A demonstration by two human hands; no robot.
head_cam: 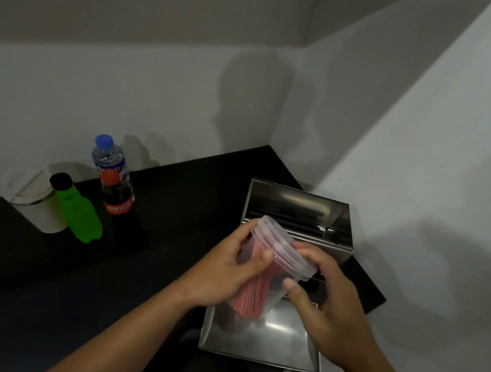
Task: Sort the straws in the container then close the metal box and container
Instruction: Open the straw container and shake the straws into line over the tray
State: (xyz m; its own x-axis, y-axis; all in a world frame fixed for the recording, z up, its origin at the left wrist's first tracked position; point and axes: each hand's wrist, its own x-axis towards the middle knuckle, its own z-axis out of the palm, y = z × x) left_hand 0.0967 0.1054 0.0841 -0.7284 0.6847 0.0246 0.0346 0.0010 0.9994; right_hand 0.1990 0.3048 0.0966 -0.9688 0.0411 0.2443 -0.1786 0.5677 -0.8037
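Note:
A clear plastic container (278, 250) with a clear lid on top is held tilted above the metal box (273, 338). Red straws (251, 295) are bundled inside it. My left hand (226, 267) grips the container's left side, thumb against its wall. My right hand (323, 294) holds the right side near the lid's rim, thumb under the rim. The stainless metal box sits on the black counter (56, 283) with its lid (296, 208) standing open at the back. Its lower tray sticks out toward me.
At the back left of the counter stand a water bottle with a blue cap (108, 155), a cola bottle (118, 199), a green bottle with a black cap (78, 212) and a white lidded cup (34, 201). White walls close in behind and at the right.

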